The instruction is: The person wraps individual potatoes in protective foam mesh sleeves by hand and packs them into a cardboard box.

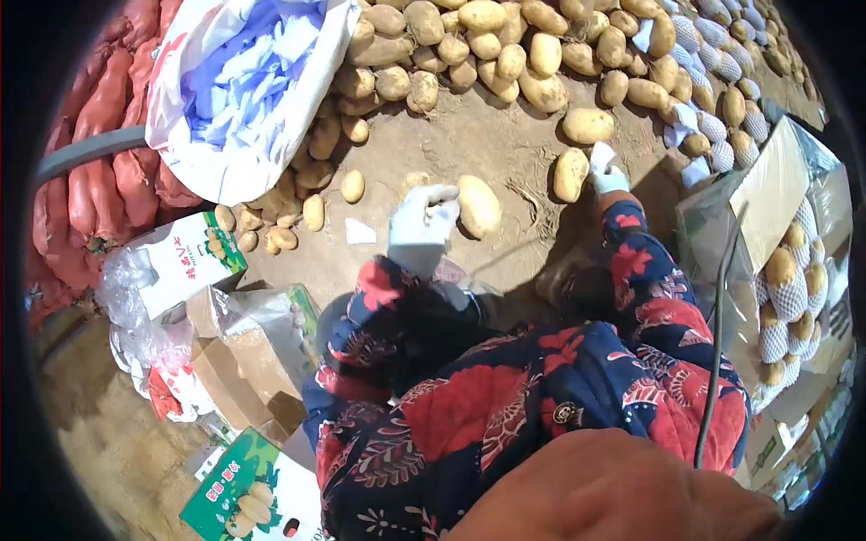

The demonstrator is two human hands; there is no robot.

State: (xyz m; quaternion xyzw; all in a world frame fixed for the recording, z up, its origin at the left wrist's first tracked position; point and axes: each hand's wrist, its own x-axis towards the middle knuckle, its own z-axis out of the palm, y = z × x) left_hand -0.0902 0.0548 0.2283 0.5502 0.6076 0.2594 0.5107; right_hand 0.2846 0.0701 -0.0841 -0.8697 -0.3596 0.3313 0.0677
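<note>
My left hand (421,225), in a white glove, is above the bare ground with its fingers curled. A large pale potato (480,207) is right beside its fingertips; whether they touch it is unclear. What lies inside the curled fingers is hidden. Further right, my right hand (610,176), also gloved, reaches down beside a smaller potato (570,175). A small white piece (599,157), like a flattened foam sleeve, shows at its fingers, which close on it. Another potato (587,126) lies just beyond that hand.
Loose potatoes (433,54) are heaped ahead. A white sack (225,180) holds bluish-white foam sleeves (257,86). Red mesh bags (99,135) lie at left, near cartons (185,257). At right stand sleeved potatoes (713,63) and an open box (767,185) containing more. A dark cable (720,343) hangs there.
</note>
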